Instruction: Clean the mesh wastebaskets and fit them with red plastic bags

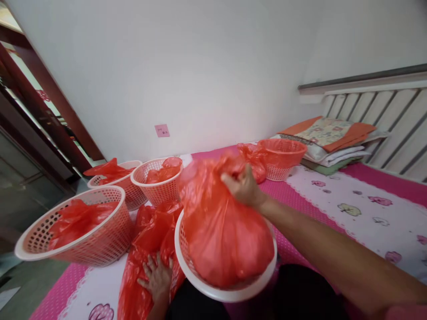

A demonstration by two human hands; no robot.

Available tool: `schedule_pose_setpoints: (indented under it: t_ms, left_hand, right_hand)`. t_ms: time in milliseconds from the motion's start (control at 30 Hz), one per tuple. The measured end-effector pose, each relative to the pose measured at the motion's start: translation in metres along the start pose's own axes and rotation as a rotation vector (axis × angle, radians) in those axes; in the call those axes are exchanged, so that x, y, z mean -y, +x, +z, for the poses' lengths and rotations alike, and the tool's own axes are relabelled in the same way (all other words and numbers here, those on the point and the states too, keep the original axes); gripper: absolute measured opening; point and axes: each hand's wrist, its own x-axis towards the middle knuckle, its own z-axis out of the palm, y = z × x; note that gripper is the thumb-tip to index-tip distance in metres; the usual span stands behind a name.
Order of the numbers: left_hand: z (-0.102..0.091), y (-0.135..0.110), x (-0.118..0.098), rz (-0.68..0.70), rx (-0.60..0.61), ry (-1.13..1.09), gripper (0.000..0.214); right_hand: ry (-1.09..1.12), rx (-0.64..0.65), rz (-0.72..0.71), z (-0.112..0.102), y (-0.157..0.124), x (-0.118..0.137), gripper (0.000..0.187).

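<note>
My right hand (244,186) is closed on the gathered top of a puffed-up red plastic bag (220,235) that fills a white mesh basket (220,291) in front of me. My left hand (156,278) lies with fingers spread flat on a loose pile of red bags (140,262) on the bed, just left of that basket.
Three more white mesh baskets (100,242) (133,195) (158,191) with red bags inside stand at the left. A lined basket (282,155) sits at the back by folded bedding (330,142). The pink bedspread (360,209) stretches right; a wall and headboard lie behind.
</note>
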Motion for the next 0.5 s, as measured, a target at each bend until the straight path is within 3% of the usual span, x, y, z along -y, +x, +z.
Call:
schedule_pose_setpoints:
  t_ms: [33, 100, 200, 267, 300, 367, 433, 500]
  left_hand:
    - [0.001, 0.000, 0.000, 0.001, -0.011, -0.005, 0.063]
    - [0.003, 0.000, 0.000, 0.000, -0.036, -0.014, 0.062]
    - [0.004, 0.000, 0.001, 0.002, -0.062, -0.018, 0.060]
    - [0.005, 0.001, 0.001, 0.007, -0.065, -0.016, 0.059]
    - [0.005, 0.001, 0.002, 0.010, -0.062, -0.013, 0.059]
    - [0.004, 0.001, 0.002, 0.009, -0.048, -0.007, 0.059]
    - [0.002, 0.001, 0.001, 0.000, -0.032, -0.001, 0.059]
    - [0.000, 0.001, 0.000, -0.006, -0.022, 0.002, 0.059]
  right_hand:
    - [-0.050, 0.182, -0.039, 0.004, -0.019, -0.010, 0.014]
    - [-0.199, 0.368, -0.043, 0.005, -0.047, -0.027, 0.004]
    - [-0.432, 0.628, 0.099, -0.009, -0.069, -0.032, 0.013]
    - [-0.407, 0.768, 0.211, -0.023, -0.073, -0.022, 0.021]
    - [-0.319, 0.779, 0.249, -0.029, -0.072, -0.015, 0.018]
    - [-0.130, 0.655, 0.298, -0.038, -0.065, 0.000, 0.012]
    - [-0.119, 0.454, 0.340, -0.040, -0.053, 0.008, 0.045]
    - [-0.309, 0.349, 0.374, -0.037, -0.041, 0.005, 0.070]
